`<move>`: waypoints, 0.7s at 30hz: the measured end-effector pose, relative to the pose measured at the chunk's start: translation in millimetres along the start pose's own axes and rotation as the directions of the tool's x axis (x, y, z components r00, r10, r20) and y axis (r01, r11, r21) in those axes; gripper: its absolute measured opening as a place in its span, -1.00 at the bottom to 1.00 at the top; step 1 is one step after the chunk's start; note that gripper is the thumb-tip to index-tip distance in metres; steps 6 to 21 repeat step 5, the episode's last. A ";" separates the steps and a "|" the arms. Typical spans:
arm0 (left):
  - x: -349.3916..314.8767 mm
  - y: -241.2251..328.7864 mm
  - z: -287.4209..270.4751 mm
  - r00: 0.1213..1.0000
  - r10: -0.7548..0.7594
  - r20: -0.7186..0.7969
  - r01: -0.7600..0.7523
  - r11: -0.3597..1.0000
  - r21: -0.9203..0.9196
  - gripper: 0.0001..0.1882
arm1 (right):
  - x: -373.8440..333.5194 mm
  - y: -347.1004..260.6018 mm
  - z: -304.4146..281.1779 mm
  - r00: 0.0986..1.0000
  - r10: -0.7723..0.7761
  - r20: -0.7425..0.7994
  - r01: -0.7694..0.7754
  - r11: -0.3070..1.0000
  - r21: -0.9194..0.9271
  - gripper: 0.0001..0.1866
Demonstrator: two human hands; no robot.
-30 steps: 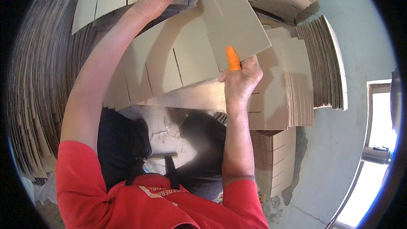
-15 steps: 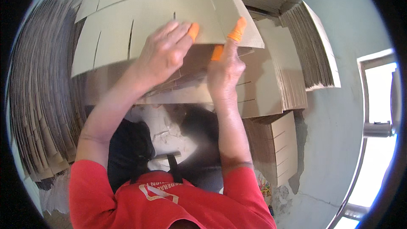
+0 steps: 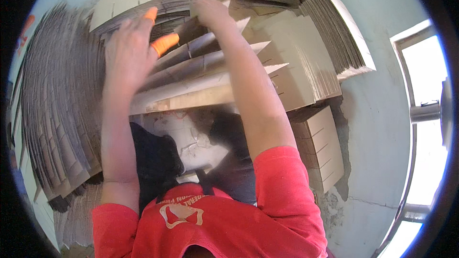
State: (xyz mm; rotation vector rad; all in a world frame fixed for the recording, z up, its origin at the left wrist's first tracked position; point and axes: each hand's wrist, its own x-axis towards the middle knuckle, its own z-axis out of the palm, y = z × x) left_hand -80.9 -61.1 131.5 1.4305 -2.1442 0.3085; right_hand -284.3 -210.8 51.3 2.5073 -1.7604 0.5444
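Right grip (image 3: 210, 12) atop slotted cardboard sheets (image 3: 210, 74)

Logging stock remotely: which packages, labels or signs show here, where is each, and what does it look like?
Flat slotted cardboard blanks: centre, under both hands, tan.
Cardboard stacks: left, fanned, grey-brown.
Cardboard stacks: upper right, tan.
Shirt emblem: bottom, white outline on red.

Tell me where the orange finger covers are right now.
In the head view, the orange finger covers sit on the left hand, upper left of centre, just over the fanned slotted cardboard sheets.
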 end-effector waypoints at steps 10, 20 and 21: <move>-69.1 -9.1 19.1 0.993 -0.085 0.082 0.091 0.993 -0.078 -0.19 | 0.4 10.1 23.8 0.883 0.385 0.269 -0.462 0.612 0.641 -0.68; -69.1 -9.1 19.1 0.993 -0.085 0.082 0.091 0.993 -0.078 -0.19 | 0.4 10.1 23.8 0.883 0.385 0.269 -0.462 0.612 0.641 -0.68; -69.1 -9.1 19.1 0.993 -0.085 0.082 0.091 0.993 -0.078 -0.19 | 0.4 10.1 23.8 0.883 0.385 0.269 -0.462 0.612 0.641 -0.68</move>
